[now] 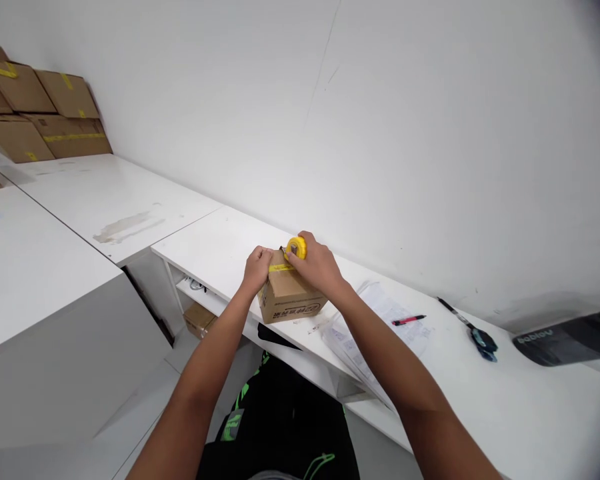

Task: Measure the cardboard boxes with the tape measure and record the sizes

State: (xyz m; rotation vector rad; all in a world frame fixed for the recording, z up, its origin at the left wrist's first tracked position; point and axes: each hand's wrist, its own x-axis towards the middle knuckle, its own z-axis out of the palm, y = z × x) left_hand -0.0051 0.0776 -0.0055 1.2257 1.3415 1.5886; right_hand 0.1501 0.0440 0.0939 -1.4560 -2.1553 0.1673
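Note:
A small cardboard box (293, 300) sits near the front edge of a white desk (220, 253). A strip of yellow tape (280, 267) runs across its top. My right hand (317, 267) is closed around a yellow tape roll (297, 247) held at the box's far top edge. My left hand (257, 267) is curled over the box's left top edge, fingers pressing down on the tape end.
Printed papers (380, 313) with a red pen (408, 321) lie right of the box. A tool with a blue-green handle (483, 340) and a dark flat object (565, 340) lie further right. Stacked taped cartons (40, 113) stand far left. Another small box (200, 319) sits under the desk.

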